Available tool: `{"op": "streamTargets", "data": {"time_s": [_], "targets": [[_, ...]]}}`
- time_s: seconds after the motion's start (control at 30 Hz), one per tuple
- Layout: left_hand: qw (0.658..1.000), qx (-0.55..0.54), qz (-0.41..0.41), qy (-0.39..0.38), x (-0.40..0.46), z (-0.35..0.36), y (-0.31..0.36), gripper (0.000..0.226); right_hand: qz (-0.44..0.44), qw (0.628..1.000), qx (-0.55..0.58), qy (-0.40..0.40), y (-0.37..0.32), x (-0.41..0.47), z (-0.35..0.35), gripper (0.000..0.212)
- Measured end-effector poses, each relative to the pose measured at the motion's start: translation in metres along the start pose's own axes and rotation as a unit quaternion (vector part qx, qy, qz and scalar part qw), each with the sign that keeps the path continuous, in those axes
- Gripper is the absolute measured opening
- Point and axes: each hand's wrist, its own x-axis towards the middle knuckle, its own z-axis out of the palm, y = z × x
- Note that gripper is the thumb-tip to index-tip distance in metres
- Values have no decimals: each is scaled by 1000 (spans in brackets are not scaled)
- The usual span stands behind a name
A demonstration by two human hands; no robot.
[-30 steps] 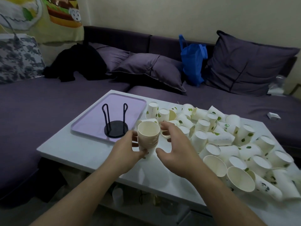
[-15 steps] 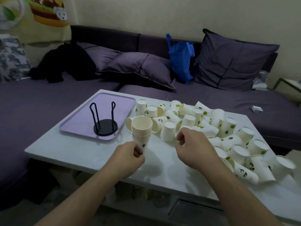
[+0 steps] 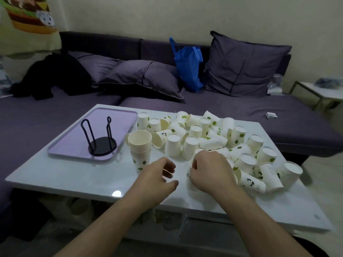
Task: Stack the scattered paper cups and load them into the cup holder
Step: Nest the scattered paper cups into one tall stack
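Head view: cups point(image 3: 213, 138) show green leaves, pandas; no text legible.

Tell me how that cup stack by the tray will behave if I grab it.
The stack is thin paper, so probably light and easy to crush. It stands tall on a narrow base and leans a little, so a nudge may tip it. The top cups look loosely nested and may lift away alone.

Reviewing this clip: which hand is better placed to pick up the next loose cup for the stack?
Right. The right hand is already at the near edge of the scattered cups, fingers curled there. The left hand sits open beside the stack, better placed to steady it.
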Motion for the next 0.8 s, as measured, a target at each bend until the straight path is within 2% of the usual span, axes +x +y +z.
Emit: {"op": "streamTargets", "data": {"time_s": [0.1,0.13,0.2,0.3,0.4,0.5,0.63,0.7,0.8], "targets": [[1000,-12,1,-7,1,10,7,84,-54,986,152,-41,4,-12,-15,6],[1000,-20,2,-13,2,12,8,84,-76,978,188,-55,7,-16,-19,3],[999,-26,2,-25,3,17,8,69,-108,966,229,-56,16,-20,-23,5],[999,-25,-10,-25,3,21,8,57,-75,962,263,11,41,-16,-24,8],[999,-34,-13,-27,4,23,10,55,21,986,154,62,72,-10,-24,6],[999,-41,-16,-29,6,26,10,54,96,995,1,10,84,-12,-17,40],[998,-46,-11,-31,8,31,10,59,108,992,-36,-50,78,-18,-6,69],[998,-59,-10,-32,8,32,9,61,104,992,-37,-57,73,-18,-6,72],[996,-83,-3,-27,6,28,9,62,84,993,-54,-68,63,-19,-10,60]]}}
